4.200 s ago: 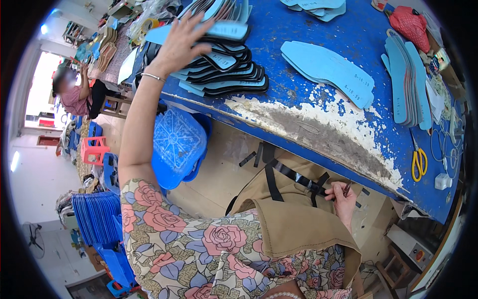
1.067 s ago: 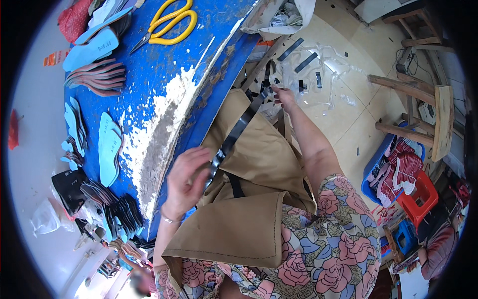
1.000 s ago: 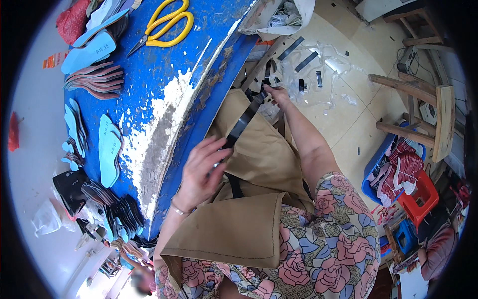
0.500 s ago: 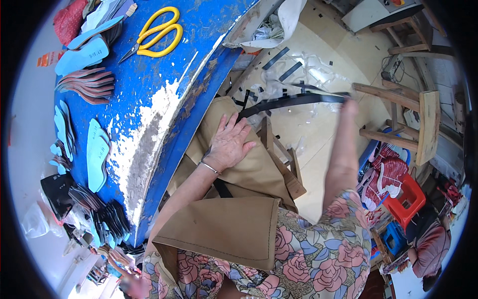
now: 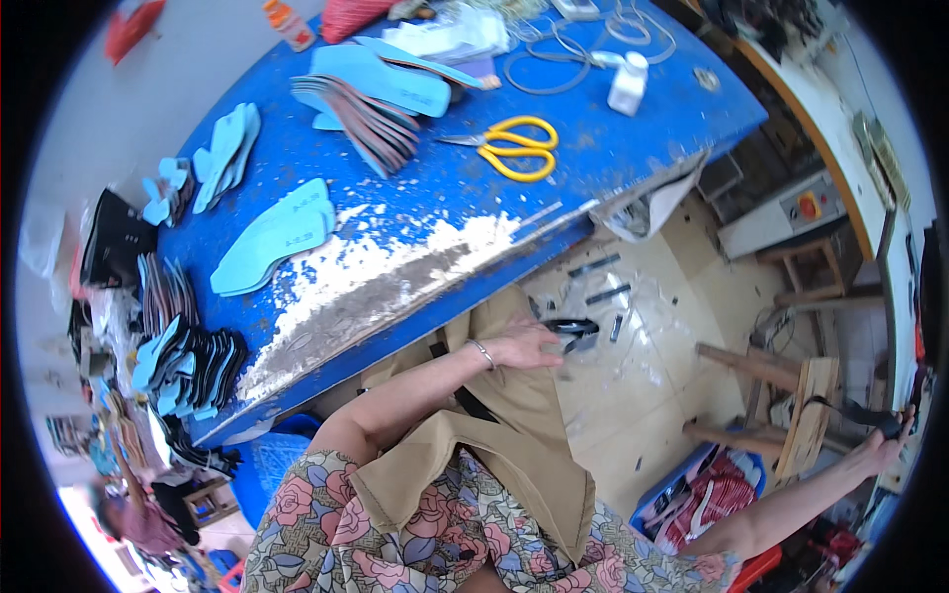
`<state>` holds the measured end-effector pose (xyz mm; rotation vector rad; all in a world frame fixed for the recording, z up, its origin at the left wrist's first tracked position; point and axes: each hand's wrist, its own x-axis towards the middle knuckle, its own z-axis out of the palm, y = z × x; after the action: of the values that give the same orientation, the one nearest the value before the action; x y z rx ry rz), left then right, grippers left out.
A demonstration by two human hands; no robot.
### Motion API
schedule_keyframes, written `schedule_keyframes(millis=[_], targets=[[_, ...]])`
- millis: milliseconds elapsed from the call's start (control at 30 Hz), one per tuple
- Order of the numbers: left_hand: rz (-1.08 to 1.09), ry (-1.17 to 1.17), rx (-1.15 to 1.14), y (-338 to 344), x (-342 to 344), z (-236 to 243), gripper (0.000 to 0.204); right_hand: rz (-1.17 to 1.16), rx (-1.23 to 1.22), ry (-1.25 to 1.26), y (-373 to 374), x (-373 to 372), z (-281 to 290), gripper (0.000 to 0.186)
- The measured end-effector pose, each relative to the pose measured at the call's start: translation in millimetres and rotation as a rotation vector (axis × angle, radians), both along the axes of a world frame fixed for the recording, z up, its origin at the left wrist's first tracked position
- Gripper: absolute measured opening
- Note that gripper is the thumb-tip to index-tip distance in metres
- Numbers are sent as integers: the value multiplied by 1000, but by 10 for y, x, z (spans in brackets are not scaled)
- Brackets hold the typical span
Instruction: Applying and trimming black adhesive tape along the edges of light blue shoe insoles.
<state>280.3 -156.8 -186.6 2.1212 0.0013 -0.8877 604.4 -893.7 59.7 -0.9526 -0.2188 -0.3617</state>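
Observation:
Tan cloth [image 5: 534, 395] lies across my lap, partly under the table's edge. My left hand [image 5: 522, 346] rests on it with the fingers stretched out, a bracelet at the wrist. Just past those fingertips, a glossy black strip [image 5: 571, 328] curls beside the cloth. Far out to the right, my right hand [image 5: 878, 451] is closed at the end of a dark strap-like piece [image 5: 858, 413]. Whether this piece joins the strip by my left hand cannot be told.
The worn blue table [image 5: 435, 208] holds yellow-handled scissors [image 5: 522, 148], stacked light-blue insoles [image 5: 282, 237] and a white bottle [image 5: 628, 84]. Clear plastic and black scraps litter the floor [image 5: 633, 395]. A wooden stool [image 5: 806, 415] and a blue bin [image 5: 643, 509] stand to the right.
My right hand has swung far right, away from the cloth. The black strip that stretched between my hands no longer spans them. My view has turned, showing more of the table.

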Motion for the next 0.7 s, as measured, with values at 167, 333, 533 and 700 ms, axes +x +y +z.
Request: schedule_keyframes(millis=[167, 333, 533, 700], targets=[[232, -112, -641, -150, 89, 1301, 66, 538, -485, -77, 4400, -1950, 226, 39], [433, -355, -1580, 274, -275, 2439, 67, 1514, -601, -126, 5827, -2652, -90, 30], [1127, -821, -1698, 1279, -968, 2694, 44, 1811, -421, 73, 6268, -2961, -411, 50], [1253, -1340, -1566, 2262, -2133, 2641, 30, 1879, -644, 243, 6212, -2853, -543, 42]])
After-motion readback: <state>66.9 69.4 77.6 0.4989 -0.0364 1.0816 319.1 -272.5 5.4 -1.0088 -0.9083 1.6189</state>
